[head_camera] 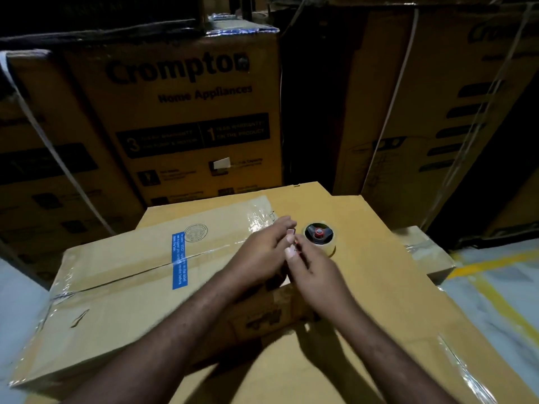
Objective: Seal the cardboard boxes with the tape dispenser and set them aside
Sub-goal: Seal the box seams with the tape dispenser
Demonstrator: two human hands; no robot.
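Observation:
A tape dispenser with a clear tape roll and a red hub lies on a large flat cardboard box. My right hand curls around its handle end, just left of the roll. My left hand reaches in beside it with its fingers stretched forward and its thumb close to my right thumb; I cannot tell if it touches the tape. Left of my hands lies a closed cardboard box with clear tape along its seam and a blue label. A smaller box shows under my wrists.
Tall printed appliance cartons stand stacked close behind the work boxes, with more cartons at the right, some bound with white straps. Pale floor with yellow lines shows at the right, and a strip of floor at the far left.

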